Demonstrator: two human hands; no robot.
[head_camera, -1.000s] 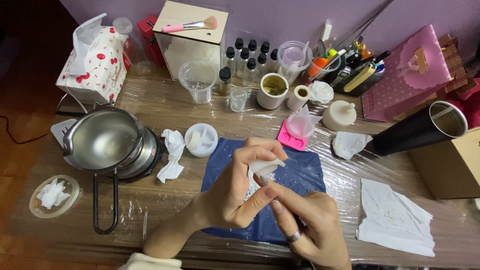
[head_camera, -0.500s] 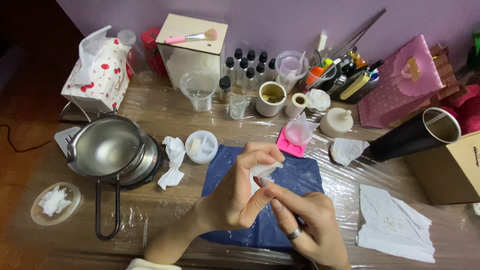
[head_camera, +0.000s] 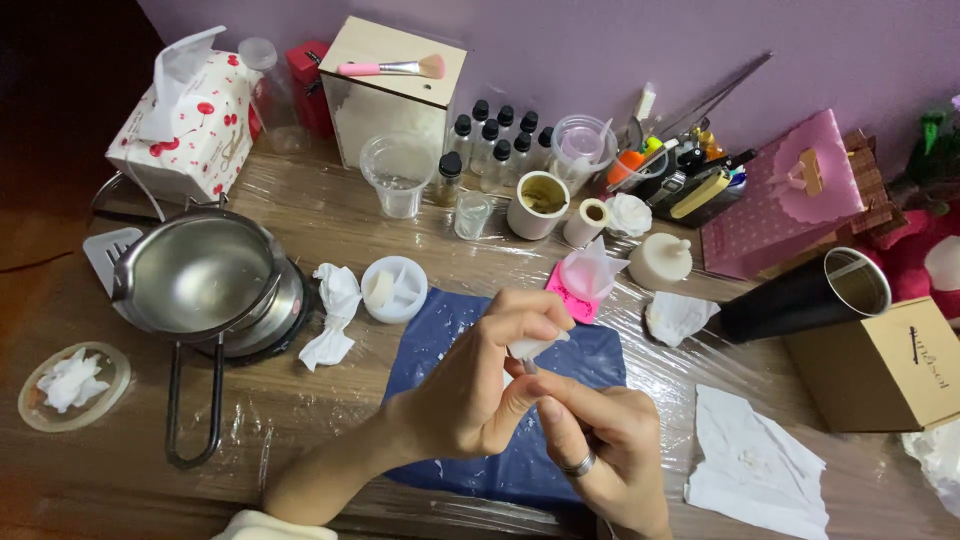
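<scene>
Your 2 hands pinch a small white piece (head_camera: 530, 347) above the blue mat (head_camera: 600, 362).
Your left hand (head_camera: 480, 385) clamps it from above, your right hand (head_camera: 600, 445) fingers meet it underneath; mat edges show on both sides, with the steel pot (head_camera: 200, 280) well apart.

Even, moderately bright overhead light; glare streaks on plastic film covering table (head_camera: 330, 215); left edge dim; focus sharp.

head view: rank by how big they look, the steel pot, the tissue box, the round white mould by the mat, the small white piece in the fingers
1. steel pot
2. tissue box, close to the pot; it sits farther back, so this is unsure
3. round white mould
4. small white piece, pinched by the left hand and right hand
</scene>
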